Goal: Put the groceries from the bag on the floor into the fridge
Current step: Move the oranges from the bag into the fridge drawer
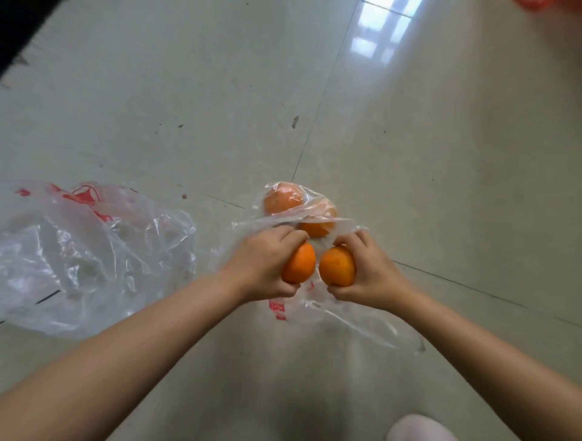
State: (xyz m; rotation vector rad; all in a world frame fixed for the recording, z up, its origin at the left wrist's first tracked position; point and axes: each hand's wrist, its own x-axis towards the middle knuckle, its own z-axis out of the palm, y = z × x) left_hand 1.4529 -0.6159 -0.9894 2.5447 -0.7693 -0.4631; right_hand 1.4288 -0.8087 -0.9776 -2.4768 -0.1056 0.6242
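On the pale tiled floor (pixel 409 157), seen from the head camera, a crumpled clear plastic bag with red print (pixel 88 251) lies well to the left, apart from the fruit. At the top right corner a blurred red shape (pixel 541 3) pokes in, too cut off to identify, and a pale rounded form (pixel 419 429) shows at the bottom edge. A second clear bag (pixel 346 318), also red-printed, lies spread under both hands, its film draped over the fruit beyond them. Four oranges show in all. Two still sit under the plastic: the far orange (pixel 282 198) and the nearer wrapped orange (pixel 318 226), which touches the film just beyond the knuckles. The other two are bare, bright and smooth-skinned, side by side and nearly touching. The left hand (pixel 264 264) curls its fingers around the left orange (pixel 299 264); the right hand (pixel 368 270) grips the right orange (pixel 337 267) likewise. Both are just above the spread bag.
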